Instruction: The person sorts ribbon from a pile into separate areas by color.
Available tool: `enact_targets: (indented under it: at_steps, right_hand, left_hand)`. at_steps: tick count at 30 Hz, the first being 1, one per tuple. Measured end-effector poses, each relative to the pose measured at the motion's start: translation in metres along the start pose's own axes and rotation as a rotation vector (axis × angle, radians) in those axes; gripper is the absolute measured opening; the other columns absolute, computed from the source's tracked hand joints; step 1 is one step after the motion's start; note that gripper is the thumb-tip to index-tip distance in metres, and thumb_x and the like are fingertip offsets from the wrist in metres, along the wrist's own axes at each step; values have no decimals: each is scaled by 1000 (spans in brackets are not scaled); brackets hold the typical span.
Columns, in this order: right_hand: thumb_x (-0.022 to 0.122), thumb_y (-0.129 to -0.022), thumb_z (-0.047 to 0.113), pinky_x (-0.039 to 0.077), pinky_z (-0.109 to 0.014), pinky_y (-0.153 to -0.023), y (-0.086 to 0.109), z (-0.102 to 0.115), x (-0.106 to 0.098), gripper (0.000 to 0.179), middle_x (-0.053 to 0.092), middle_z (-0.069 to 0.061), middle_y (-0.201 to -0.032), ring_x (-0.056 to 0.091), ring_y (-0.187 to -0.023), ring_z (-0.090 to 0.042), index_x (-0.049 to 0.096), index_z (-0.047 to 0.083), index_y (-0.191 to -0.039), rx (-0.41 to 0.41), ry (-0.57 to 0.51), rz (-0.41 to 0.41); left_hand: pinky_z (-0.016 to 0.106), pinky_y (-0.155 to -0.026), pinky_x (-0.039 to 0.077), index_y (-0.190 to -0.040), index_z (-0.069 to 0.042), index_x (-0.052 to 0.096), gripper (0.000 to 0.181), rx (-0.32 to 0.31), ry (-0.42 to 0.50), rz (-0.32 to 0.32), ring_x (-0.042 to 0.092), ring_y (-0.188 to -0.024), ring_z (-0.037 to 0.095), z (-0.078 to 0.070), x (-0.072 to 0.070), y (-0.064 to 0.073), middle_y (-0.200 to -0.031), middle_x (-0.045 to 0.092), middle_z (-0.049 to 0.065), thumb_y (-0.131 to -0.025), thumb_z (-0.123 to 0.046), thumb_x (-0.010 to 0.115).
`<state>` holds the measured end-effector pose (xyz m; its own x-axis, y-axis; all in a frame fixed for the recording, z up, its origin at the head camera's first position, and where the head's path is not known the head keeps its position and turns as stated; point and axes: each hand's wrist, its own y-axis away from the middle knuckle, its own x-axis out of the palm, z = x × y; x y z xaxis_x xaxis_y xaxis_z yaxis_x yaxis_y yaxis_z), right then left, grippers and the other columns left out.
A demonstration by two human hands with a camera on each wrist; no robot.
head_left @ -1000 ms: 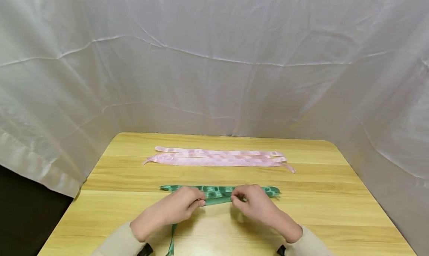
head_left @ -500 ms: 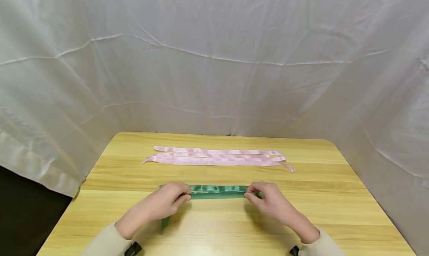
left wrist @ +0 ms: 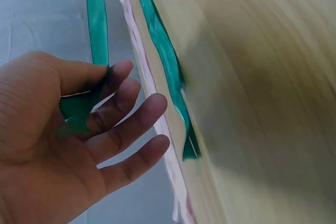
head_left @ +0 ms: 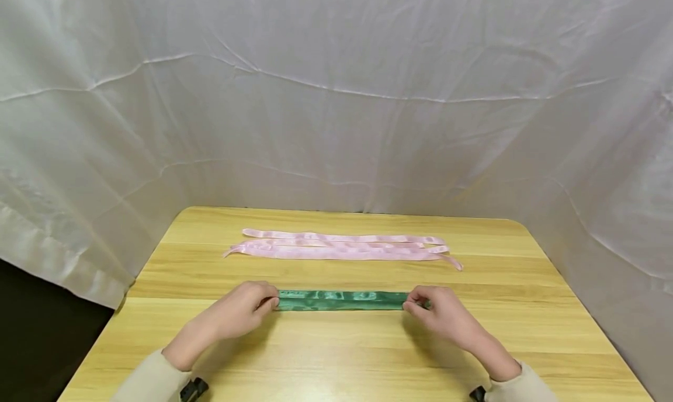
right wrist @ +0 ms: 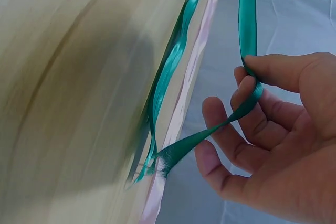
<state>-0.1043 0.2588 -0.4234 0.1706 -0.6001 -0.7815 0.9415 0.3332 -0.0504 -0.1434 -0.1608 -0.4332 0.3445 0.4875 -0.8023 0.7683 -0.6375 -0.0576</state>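
A shiny green ribbon [head_left: 339,304] stretches nearly straight between both hands. My left hand [head_left: 239,311] pinches one part between thumb and index finger, the other fingers loosely bent. At the other side my right hand [head_left: 447,314] pinches it the same way. A short loose end [right wrist: 184,148] hangs past the right fingers in the right wrist view, its tip frayed. Further green ribbon [left wrist: 163,51] lies on the table, just under and beyond the held one. In the left wrist view, a bit of the held ribbon [left wrist: 76,111] falls into the palm.
Several pale pink ribbons [head_left: 342,253] lie side by side farther back on the wooden table [head_left: 336,355]. Light grey cloth [head_left: 336,127] hangs behind the table and at both sides. A dark area [head_left: 42,332] shows at lower left.
Both hands have moved apart along the green ribbon, left hand leftward and right hand rightward. The held stretch has lengthened and lifted away from me; its dangling left tail has gone from the head view.
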Motion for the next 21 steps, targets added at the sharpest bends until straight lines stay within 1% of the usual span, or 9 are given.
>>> enact_targets:
  at_steps: [2,5,7,10,12,14,18,21]
  right_hand:
    - [71,-100,16,43,-21,-62,2,-3,-3,12,72,1,-84,49,-68,0,73,11,-90,13,10,5]
    - [71,-100,15,42,-21,-62,3,-8,-6,11,71,1,-82,47,-67,1,73,11,-90,38,15,10]
    - [72,-99,15,41,-21,-61,5,-12,-7,11,69,3,-80,45,-65,0,73,11,-89,48,22,9]
    - [73,-98,14,38,-21,-58,6,-18,-9,11,64,6,-75,42,-63,0,72,11,-87,64,34,7]
    - [73,-98,14,38,-21,-58,7,-22,-9,11,62,8,-74,42,-63,0,73,11,-87,66,40,12]
    - [73,-97,12,38,-21,-58,8,-26,-9,11,61,9,-73,41,-63,0,73,11,-86,70,47,19]
    - [74,-95,10,36,-22,-58,10,-34,-8,14,55,9,-68,40,-61,-1,71,12,-81,98,69,23]
    - [76,-93,10,34,-22,-57,12,-37,-6,18,50,8,-66,39,-60,-3,68,14,-77,132,99,22]
  left_hand:
    - [24,-64,42,-85,-14,66,23,-17,0,10,42,-67,2,3,-1,2,-75,53,-9,-107,-9,58]
    - [25,-65,41,-88,-13,69,21,-41,7,25,42,-68,2,7,-1,4,-76,55,-9,-106,-9,58]
    - [24,-64,40,-87,-12,69,22,-62,9,32,41,-67,2,10,-1,6,-73,52,-9,-106,-9,58]
    - [23,-62,38,-84,-13,68,23,-85,7,38,39,-63,1,12,1,7,-69,45,-11,-105,-8,59]
    - [22,-59,35,-78,-13,64,27,-98,3,40,35,-60,1,12,1,8,-65,38,-10,-105,-8,59]
    - [22,-58,33,-74,-15,59,31,-102,-3,33,34,-58,1,13,2,9,-64,36,-10,-104,-8,60]
    - [22,-55,30,-68,-17,53,38,-128,-17,29,32,-56,2,14,2,10,-62,34,-11,-103,-10,63]
    - [22,-55,29,-66,-18,56,38,-160,-45,27,33,-56,2,14,3,11,-60,36,-11,-101,-13,68]
